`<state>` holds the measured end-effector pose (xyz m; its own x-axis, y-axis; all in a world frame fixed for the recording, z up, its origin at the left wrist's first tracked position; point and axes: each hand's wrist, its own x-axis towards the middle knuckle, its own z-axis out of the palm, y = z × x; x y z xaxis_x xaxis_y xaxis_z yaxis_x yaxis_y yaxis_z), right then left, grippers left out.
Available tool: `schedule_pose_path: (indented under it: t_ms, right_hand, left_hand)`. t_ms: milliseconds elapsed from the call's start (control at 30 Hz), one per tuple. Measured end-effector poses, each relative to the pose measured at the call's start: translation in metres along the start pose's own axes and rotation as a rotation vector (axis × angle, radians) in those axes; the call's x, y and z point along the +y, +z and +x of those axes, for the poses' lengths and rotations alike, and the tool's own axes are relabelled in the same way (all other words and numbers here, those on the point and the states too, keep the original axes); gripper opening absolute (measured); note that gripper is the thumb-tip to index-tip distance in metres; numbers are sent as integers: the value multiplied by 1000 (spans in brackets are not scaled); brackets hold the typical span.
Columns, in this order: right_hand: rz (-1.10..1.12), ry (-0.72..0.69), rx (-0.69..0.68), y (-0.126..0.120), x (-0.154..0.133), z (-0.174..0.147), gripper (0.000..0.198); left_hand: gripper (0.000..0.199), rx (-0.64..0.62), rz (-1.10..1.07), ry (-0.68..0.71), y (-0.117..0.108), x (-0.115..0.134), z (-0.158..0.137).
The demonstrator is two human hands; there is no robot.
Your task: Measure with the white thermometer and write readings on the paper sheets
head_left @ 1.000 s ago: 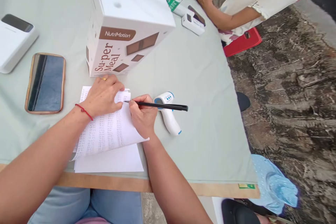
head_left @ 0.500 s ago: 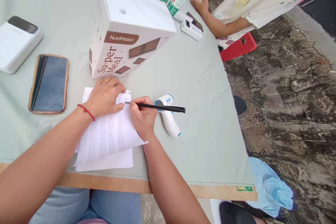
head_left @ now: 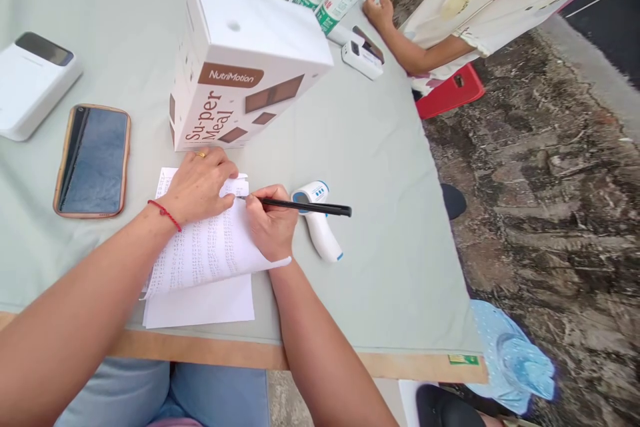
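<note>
right fingers (head_left: pixel 257 212) around black pen (head_left: pixel 315 206)

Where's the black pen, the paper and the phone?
Black pen (head_left: pixel 315 206), head view: on its barrel.
Paper (head_left: pixel 203 253), head view: on the written top sheet.
Phone (head_left: pixel 93 161), head view: on its dark screen.

Handwritten sheets (head_left: pixel 200 253) lie near the front edge of the table (head_left: pixel 390 267), a writer's left hand (head_left: pixel 203 183) across their upper part and the right hand (head_left: pixel 273 223) at their right side. A pen (head_left: pixel 310 207) held there points its tip left onto the paper, its barrel extending right over a thermometer (head_left: pixel 324 237). Directly behind the sheets stands a carton (head_left: pixel 225 67); left of them lies a phone (head_left: pixel 93 163), with a larger device (head_left: pixel 33 90) farther left and back. Bottles (head_left: pixel 337 0) stand beyond the carton's right end, a smaller gadget (head_left: pixel 363 60) before them, and another person's hand (head_left: pixel 379 11) is beside them at the table's edge.
</note>
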<state>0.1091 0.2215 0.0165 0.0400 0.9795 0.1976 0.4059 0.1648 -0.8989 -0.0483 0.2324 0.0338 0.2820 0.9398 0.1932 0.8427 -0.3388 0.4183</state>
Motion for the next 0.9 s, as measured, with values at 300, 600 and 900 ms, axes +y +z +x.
schedule_pose_path:
  t_ms: [300,600,900]
  right_hand:
    - [43,18,46,0,-1,0,9]
    - [18,32,38,1,-1,0,10]
    - [28,30,21,1,0,1,10]
  left_hand:
    - [24,23,-23,3,1,0,0]
    - [25,7,-27,-5,-1,1,0]
    - [26,-2,-32,-10,0,1,0]
